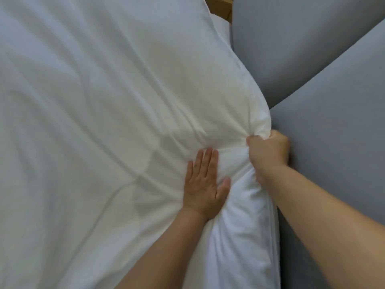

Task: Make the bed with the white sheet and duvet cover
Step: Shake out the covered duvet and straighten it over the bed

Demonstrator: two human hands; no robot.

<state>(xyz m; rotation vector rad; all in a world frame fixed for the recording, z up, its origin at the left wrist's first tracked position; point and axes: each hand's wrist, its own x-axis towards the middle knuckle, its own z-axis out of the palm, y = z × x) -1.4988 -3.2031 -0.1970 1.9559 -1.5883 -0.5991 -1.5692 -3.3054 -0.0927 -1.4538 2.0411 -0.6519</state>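
A white duvet cover [104,101] with the duvet inside spreads over the bed and fills most of the view, creased toward its right edge. My left hand [203,182] presses flat on it with straight fingers, near that edge. Just to the right, my right hand [268,151] grips a bunched fold at the duvet's edge in a fist, and the cloth gathers into wrinkles around it. Below my hands the thick duvet edge [245,236] hangs along the side of the bed. The sheet underneath is hidden.
Two grey padded headboard panels [312,49] stand along the right side, close against the duvet edge, and meet near my right hand. A strip of brown wood [220,7] shows at the top.
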